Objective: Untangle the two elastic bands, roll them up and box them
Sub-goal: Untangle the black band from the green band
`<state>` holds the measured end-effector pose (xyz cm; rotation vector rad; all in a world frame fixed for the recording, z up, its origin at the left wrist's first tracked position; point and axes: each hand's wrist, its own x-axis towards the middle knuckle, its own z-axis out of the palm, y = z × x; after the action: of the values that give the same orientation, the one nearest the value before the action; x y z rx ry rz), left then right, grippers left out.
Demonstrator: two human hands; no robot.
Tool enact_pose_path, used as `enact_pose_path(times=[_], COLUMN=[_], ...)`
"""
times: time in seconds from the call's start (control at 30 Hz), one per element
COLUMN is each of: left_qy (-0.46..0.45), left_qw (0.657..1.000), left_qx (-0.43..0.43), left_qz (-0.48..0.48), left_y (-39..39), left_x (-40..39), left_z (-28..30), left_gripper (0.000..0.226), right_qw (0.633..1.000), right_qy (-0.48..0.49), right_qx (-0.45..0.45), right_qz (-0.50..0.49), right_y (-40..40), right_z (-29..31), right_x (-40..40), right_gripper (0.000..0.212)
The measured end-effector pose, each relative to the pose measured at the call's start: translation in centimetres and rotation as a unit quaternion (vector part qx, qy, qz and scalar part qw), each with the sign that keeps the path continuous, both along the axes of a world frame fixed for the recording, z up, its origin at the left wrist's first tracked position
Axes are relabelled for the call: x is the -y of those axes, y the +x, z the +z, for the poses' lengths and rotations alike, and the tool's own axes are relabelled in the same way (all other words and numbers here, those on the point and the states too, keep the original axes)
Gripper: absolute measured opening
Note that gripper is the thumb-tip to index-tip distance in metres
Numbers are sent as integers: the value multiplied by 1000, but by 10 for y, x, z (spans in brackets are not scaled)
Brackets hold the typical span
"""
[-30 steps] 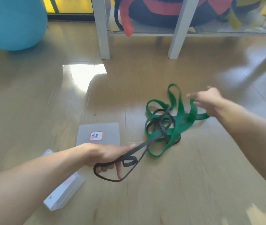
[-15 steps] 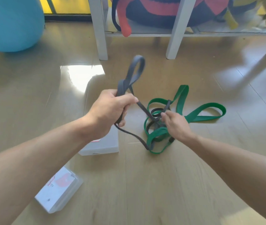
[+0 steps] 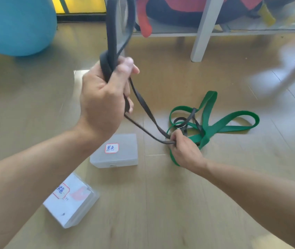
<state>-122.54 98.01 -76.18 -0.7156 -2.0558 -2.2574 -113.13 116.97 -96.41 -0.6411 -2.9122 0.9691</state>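
Observation:
My left hand (image 3: 105, 97) is raised above the floor and grips the black elastic band (image 3: 143, 103). A loop of that band sticks up above my fist, and two strands run down to the right. My right hand (image 3: 184, 150) rests low on the floor at the tangle and pinches the black strands where they meet the green elastic band (image 3: 215, 126). The green band lies in loose loops on the floor, still wound with the black one. Two clear plastic boxes with labels lie nearby: one (image 3: 125, 159) under my left wrist, another (image 3: 73, 207) closer to me.
The wooden floor (image 3: 170, 203) spreads all around. A large blue ball (image 3: 15, 24) sits at the far left. White shelf legs (image 3: 203, 29) stand behind the bands, with soft toys on the shelf above.
My left hand has lifted the black band higher and toward me, stretching its strands taut. My right hand has shifted slightly down, staying on the tangle.

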Motion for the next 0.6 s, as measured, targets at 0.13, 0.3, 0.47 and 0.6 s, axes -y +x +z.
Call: enact_pose_path(times=[0.13,0.3,0.47,0.6], left_qy=[-209,-326,-237,-122], left_qw=[975,928,957,978], left_qx=[76,122,104,169], left_qz=[-1,-134,-131,-17], left_y=[-3,4,17,9], left_x=[3,10,-20,-25], left_z=[-37,-62,-53,-59], left_gripper=[6,72,32,32], right_qw=[972,956,905,904], right_qy=[-129,-103,-331,-306], right_qx=[-145,-269,-228,-188], right_qz=[-131,-52,141,232], right_y=[-16,-39,-33,-37], right_z=[68,202,268,245], right_x=[6,21,65,61], right_gripper=[35,14,46,74])
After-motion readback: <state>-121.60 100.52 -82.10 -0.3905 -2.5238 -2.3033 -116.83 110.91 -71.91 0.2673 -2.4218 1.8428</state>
